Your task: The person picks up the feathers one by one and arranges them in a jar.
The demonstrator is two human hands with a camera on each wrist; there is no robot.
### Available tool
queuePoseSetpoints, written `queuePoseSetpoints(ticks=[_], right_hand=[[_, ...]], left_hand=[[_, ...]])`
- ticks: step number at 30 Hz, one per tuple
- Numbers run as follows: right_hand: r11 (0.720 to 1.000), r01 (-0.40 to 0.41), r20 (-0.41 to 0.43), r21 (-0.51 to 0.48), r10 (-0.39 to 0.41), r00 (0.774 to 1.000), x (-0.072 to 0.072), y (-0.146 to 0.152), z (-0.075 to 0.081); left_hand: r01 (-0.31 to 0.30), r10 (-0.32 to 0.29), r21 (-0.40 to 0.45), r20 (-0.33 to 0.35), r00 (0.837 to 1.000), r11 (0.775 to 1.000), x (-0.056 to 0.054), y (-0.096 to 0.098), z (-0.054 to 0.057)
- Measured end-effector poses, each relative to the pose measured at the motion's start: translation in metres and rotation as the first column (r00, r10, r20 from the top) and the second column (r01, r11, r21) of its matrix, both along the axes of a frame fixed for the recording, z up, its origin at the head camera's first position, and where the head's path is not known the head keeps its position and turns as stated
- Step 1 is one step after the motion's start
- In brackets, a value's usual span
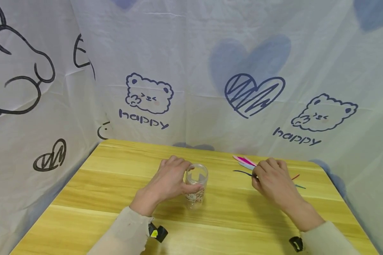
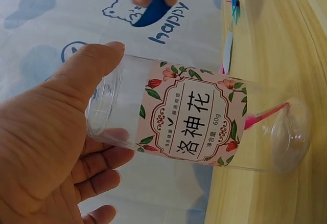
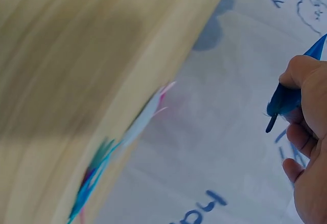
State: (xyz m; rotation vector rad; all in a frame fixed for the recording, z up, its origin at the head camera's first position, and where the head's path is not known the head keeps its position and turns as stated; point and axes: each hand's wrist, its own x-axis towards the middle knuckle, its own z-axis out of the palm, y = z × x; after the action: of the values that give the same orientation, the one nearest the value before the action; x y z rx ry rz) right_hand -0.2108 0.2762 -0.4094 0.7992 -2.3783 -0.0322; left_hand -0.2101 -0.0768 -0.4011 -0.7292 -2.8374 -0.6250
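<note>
A clear plastic jar (image 1: 196, 196) without a lid stands upright on the table, its pink floral label (image 2: 191, 114) bearing Chinese characters. My left hand (image 1: 169, 179) grips it near the rim, thumb on one side and fingers on the other. To the right, my right hand (image 1: 272, 180) pinches a blue feather (image 3: 283, 101) between thumb and fingers, raised above the tabletop in the right wrist view. A pink strip (image 2: 265, 115) shows through the jar's lower part; I cannot tell whether it lies inside or behind.
Around the right hand, pink and white feathers (image 1: 244, 162) lie on the wood-grain table (image 1: 115, 177). A red piece (image 1: 295, 176) and a teal piece (image 1: 300, 186) stick out beyond it. Printed cloth (image 1: 191, 71) hangs behind the table's back edge.
</note>
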Motion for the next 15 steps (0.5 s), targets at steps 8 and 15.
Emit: queuePoseSetpoints(ticks=[8, 15], right_hand=[[0.99, -0.098, -0.032, -0.098, 0.095, 0.995, -0.001, -0.034, 0.021], [0.966, -0.183, -0.058, -0.183, 0.175, 0.983, -0.002, -0.065, 0.043]], left_hand=[[0.005, -0.005, -0.002, -0.016, 1.0, 1.0, 0.001, 0.001, 0.0], [0.002, -0.002, -0.005, -0.021, 1.0, 1.0, 0.0, 0.001, -0.001]])
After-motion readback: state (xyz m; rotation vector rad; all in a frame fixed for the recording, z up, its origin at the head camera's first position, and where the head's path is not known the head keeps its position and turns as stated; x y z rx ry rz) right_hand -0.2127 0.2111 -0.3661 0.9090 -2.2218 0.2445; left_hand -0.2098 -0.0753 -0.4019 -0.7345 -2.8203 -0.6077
